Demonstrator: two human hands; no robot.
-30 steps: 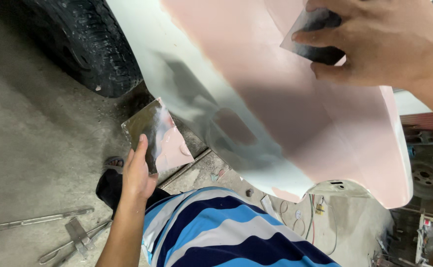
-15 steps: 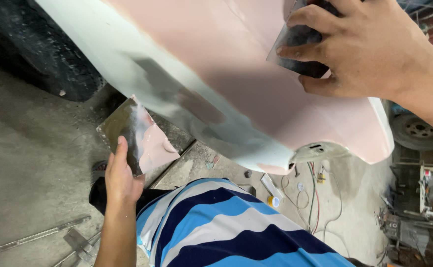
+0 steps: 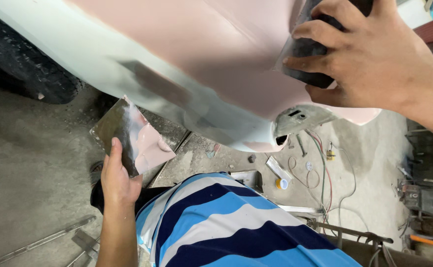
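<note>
Pink-filled car panel [image 3: 211, 54] overhead; right hand [image 3: 369, 59] clenched on a dark spreader [image 3: 300, 57], pressed flat against the filler. Left hand [image 3: 117, 178] grasps a metal mixing board [image 3: 127, 133] smeared pink, held below the panel. Tyre [image 3: 23, 74], probably, at left.

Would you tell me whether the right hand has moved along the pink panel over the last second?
Cannot tell: the right hand with its dark spreader sits at about the same spot on the pink panel; the camera itself shifted.
</note>
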